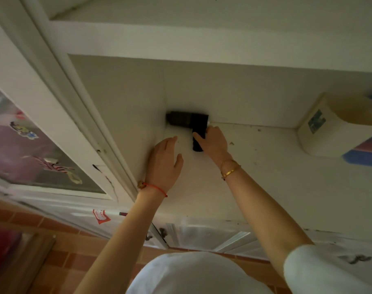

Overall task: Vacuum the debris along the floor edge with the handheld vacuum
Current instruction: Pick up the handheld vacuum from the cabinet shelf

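Far left: glass cabinet door (pixel 43 149) with stickers, white frame, swung open beside the recess

Your left hand (pixel 165 162) lies flat on the white shelf floor (pixel 265 187), fingers spread, holding nothing; it sits near the left wall of the recess, just short of the vacuum

Centre: the handheld vacuum (pixel 189 120), black, lies along the far edge where floor meets back wall, nozzle end pushed into the far-left corner. Its grip points toward you

Your right hand (pixel 214 143) is wrapped around that grip from the right side, fingers closed on it

Right of the hand: dark debris specks (pixel 231 143) just beside your knuckles, more scattered along the far seam and across the floor toward the right

Far right: cream plastic container (pixel 333 126) stands against the back wall, well apart from the vacuum

Progress, as a judgement: you are at the left end of the edge. The strip near the corner looks clean, though the vacuum hides the seam there. The stretch from your right hand to the container still shows crumbs, so most of the run is left. Whether the motor is on cannot be told
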Tool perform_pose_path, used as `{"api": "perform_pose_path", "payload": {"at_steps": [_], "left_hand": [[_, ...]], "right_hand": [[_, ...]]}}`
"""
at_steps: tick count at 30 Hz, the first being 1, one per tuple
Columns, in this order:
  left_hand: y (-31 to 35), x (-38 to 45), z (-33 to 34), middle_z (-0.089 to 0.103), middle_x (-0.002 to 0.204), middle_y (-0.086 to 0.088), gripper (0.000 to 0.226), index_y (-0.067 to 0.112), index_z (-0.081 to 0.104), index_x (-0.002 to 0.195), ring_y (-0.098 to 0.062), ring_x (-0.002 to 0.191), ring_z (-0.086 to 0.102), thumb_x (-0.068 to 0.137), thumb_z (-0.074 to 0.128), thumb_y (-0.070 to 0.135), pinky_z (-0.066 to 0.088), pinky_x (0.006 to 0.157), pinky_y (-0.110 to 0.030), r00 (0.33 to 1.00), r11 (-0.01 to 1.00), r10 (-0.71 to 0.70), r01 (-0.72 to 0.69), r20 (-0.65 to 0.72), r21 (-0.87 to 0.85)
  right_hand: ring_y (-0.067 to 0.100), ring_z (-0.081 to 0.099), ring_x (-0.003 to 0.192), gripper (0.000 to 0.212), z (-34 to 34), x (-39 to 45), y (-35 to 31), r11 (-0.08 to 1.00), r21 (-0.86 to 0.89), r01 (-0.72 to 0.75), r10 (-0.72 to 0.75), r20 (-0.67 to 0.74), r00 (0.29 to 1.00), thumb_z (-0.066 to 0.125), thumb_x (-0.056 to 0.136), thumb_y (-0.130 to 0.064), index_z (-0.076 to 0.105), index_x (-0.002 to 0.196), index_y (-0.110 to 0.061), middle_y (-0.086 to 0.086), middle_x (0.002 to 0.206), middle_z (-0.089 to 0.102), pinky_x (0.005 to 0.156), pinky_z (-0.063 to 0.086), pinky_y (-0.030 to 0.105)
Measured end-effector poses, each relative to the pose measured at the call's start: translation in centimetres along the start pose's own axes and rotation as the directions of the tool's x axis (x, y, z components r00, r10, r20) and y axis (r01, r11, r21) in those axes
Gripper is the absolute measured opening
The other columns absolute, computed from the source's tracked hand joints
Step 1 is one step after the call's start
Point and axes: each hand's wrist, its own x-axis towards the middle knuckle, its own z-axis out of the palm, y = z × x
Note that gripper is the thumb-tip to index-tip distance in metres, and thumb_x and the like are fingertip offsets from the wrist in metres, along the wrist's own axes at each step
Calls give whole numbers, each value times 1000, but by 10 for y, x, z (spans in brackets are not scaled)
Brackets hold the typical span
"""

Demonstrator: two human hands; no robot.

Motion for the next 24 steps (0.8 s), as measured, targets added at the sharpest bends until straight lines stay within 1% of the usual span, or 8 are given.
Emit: {"api": "perform_pose_path", "payload": {"at_steps": [3, 5, 7, 12, 15, 18, 20, 24], "left_hand": [[0, 4, 3, 54, 142, -17, 51, 3, 47, 143, -32, 130, 51, 95, 58, 15, 38, 111, -40, 1000, 1000, -8, 8, 2, 2], [-1, 7, 5, 54, 141, -18, 51, 2, 47, 142, -33, 130, 52, 94, 59, 14, 39, 111, -41, 1000, 1000, -14, 14, 5, -8], [-1, 9, 7, 55, 140, -19, 50, 1, 48, 141, -34, 129, 53, 94, 59, 13, 40, 110, -41, 1000, 1000, -15, 15, 6, -18], [3, 14, 9, 50, 145, -18, 49, 3, 44, 144, -31, 133, 48, 99, 55, 19, 34, 112, -33, 998, 998, -49, 50, 26, -36], [10, 16, 9, 46, 150, -11, 52, 7, 41, 148, -26, 136, 45, 102, 50, 30, 33, 115, -32, 985, 965, -162, 171, 59, -201], [25, 23, 2, 54, 139, 0, 56, 14, 47, 144, -18, 125, 53, 99, 49, 48, 42, 105, -31, 921, 812, -351, 389, 169, -435], [34, 27, -1, 61, 121, 5, 49, 21, 60, 127, -16, 114, 59, 96, 49, 58, 44, 98, -29, 879, 680, -406, 472, 248, -560], [49, 21, 3, 63, 130, -5, 44, 17, 59, 129, -16, 112, 65, 96, 57, 46, 49, 106, -31, 832, 239, -387, 508, 398, -828]], "right_hand": [[25, 58, 89, 48, 8, 8, 1, 997, 72, -31, 31, 3, 1000, 60, 86, -56, 58, 97, -9, 12, 98, 58, 64, 43, 30], [17, 51, 68, 42, 8, 11, -1, 988, 151, -43, 42, 8, 999, 64, 86, -50, 44, 69, -17, 6, 77, 51, 50, 31, 24], [12, 42, 55, 47, 4, 11, -4, 976, 217, -32, 33, -5, 999, 67, 87, -42, 37, 59, -19, -1, 62, 43, 42, 26, 20], [6, 39, 48, 46, -13, -7, 1, 943, 333, 32, -8, -72, 997, 69, 88, -30, 40, 55, -17, -1, 55, 43, 37, 30, 13], [7, 51, 59, 29, -28, -29, 8, 933, 356, 59, -36, -69, 997, 67, 89, -32, 58, 76, -8, 5, 73, 59, 42, 36, 9], [9, 61, 69, 26, -42, -58, 20, 933, 350, 76, -47, -89, 995, 66, 89, -36, 61, 89, -10, 5, 86, 64, 48, 39, 8], [13, 64, 75, 29, -47, -78, 31, 945, 317, 77, -46, -105, 993, 65, 87, -42, 62, 93, -13, 5, 91, 64, 53, 42, 13], [15, 65, 77, 31, -52, -115, 47, 940, 336, 63, -21, -126, 992, 65, 86, -43, 61, 95, -13, 6, 93, 64, 60, 54, 27]]}}
